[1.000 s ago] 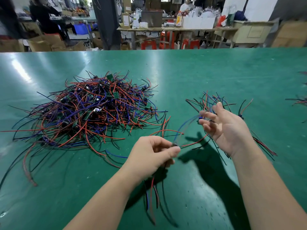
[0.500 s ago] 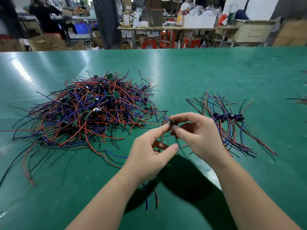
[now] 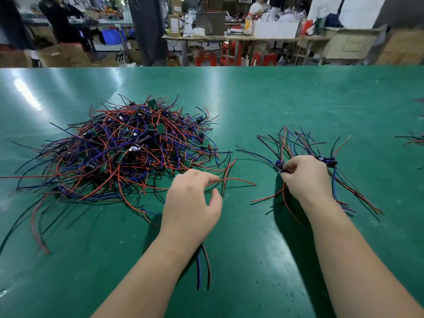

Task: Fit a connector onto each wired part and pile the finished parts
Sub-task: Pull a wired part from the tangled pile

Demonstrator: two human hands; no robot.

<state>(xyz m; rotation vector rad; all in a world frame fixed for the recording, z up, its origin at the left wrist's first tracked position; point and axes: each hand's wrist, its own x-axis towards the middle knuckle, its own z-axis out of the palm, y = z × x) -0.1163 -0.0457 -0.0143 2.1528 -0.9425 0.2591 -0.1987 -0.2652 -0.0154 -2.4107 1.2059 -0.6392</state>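
A big tangle of red, blue and black wired parts [image 3: 128, 152] with small green boards lies on the green table [image 3: 252, 99] at the left. A smaller pile of finished parts [image 3: 328, 161] with dark connectors lies at the right. My right hand [image 3: 305, 177] rests on the left edge of that pile and pinches a dark connector [image 3: 285, 171], whose red wires trail toward me. My left hand [image 3: 192, 198] hovers at the tangle's right edge, thumb and forefinger apart beside a loose red wire [image 3: 238, 180]. Blue, red and black wires [image 3: 203, 267] stick out from under its wrist.
More wires [image 3: 413, 141] lie at the table's right edge. Beyond the table's far edge stand cardboard boxes [image 3: 62, 56], a workbench [image 3: 229, 37] with red stools under it, and people in the background.
My hands were joined over one part in the middle. My right hand has carried that part right to the finished pile, and my left hand has let go and moved toward the tangle.
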